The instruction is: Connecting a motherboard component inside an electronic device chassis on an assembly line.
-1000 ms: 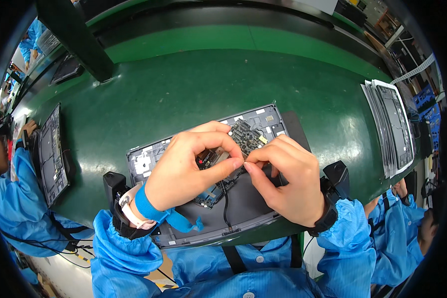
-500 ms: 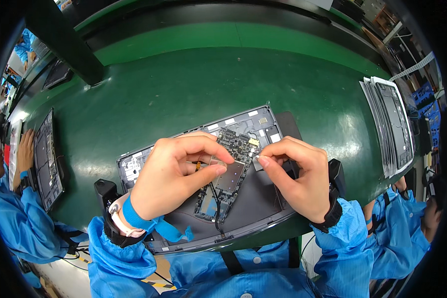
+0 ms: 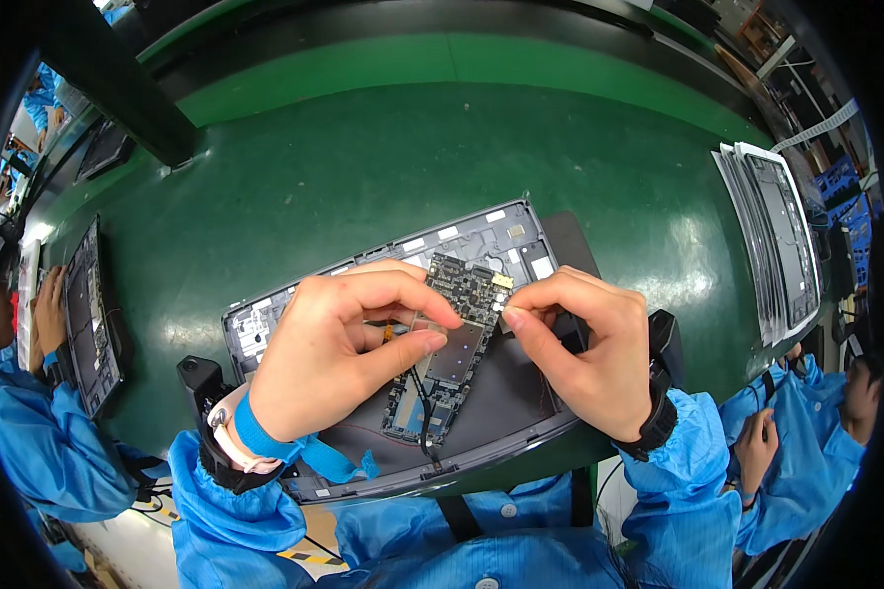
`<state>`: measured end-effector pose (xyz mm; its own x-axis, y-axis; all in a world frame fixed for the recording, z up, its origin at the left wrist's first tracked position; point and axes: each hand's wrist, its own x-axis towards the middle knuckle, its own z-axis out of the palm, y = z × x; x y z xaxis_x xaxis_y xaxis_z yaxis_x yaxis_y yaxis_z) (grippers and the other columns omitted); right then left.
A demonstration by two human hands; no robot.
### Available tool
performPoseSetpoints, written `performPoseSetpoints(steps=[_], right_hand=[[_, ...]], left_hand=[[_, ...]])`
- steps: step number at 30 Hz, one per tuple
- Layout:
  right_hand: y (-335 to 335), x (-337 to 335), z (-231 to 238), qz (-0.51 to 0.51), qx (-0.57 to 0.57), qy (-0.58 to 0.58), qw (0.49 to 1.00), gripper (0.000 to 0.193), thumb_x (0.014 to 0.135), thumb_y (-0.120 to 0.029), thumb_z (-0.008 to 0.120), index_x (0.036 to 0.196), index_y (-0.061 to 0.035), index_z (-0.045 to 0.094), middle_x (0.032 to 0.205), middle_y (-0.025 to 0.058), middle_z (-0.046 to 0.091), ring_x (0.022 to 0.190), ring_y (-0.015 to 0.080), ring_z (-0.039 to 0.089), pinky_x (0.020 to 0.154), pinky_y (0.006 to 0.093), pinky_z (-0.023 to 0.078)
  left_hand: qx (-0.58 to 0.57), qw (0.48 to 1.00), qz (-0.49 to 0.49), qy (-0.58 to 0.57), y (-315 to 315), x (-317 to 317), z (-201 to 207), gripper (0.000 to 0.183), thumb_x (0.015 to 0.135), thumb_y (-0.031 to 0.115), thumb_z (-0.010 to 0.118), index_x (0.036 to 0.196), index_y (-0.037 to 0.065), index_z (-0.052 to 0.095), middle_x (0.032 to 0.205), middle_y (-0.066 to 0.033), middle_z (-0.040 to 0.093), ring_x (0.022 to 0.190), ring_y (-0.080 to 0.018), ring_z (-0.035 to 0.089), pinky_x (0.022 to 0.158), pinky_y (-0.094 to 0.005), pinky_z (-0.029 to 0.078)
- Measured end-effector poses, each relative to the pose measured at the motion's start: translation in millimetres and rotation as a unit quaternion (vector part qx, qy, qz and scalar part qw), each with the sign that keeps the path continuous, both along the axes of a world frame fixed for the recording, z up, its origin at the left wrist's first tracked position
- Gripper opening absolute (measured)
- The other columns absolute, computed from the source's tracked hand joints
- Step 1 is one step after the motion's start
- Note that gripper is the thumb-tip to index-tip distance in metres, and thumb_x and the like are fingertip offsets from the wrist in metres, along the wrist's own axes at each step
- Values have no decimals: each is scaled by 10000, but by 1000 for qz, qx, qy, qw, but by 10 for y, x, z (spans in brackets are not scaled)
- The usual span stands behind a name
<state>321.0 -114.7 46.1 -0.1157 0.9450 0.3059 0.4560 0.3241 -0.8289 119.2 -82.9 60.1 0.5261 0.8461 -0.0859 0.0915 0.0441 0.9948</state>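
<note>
A long dark circuit board (image 3: 462,348) with a bare metal plate lies slanted over a grey tablet-like housing (image 3: 481,461). My left hand (image 3: 339,344) curls round the board's left side, thumb and index tips bent close together over its face; its other fingers are partly hidden. At the board's right edge, below a pale yellow connector (image 3: 502,282), my right hand (image 3: 589,344) pinches thumb and index together. What lies between those tips is too small to make out. A black cable (image 3: 425,412) runs from the board down to the housing's near edge. An orange flex strip (image 3: 388,332) shows beside my left fingers.
A dark flat panel (image 3: 570,236) sits under the housing's right end. Several framed panels (image 3: 771,245) lean in a stack at the right of the green table (image 3: 363,157). On the left, a person handles another housing (image 3: 90,319). Another person's hand (image 3: 756,447) is at far right.
The view has shifted slightly. My right fingertips are a little closer to the board's edge, while my left hand keeps nearly the same pose. At right, the other person's hand has come into view.
</note>
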Motion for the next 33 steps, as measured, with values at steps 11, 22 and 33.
performPoseSetpoints(steps=[11,22,33], right_hand=[[7,0,-6,7,26,-25,999,53,717,36,638,762,11,627,665,70,601,576,136,558,537,243,421],[36,26,-13,10,95,-69,993,85,686,22,687,751,-13,645,663,75,618,571,178,564,534,268,432],[21,23,-43,5,118,-92,989,103,663,-5,699,737,-41,637,649,78,594,581,235,565,511,310,438]], left_hand=[[2,1000,3,29,-9,-4,2,167,754,-127,603,906,-64,627,955,-102,568,908,-140,540,779,-243,495],[-7,1000,14,-7,-16,9,-52,528,773,-174,533,1273,-75,398,1109,-163,589,916,-111,553,808,-226,462],[42,998,5,49,-26,-9,-102,545,774,-177,530,1292,-81,391,1062,-123,602,861,-74,505,781,-211,441]])
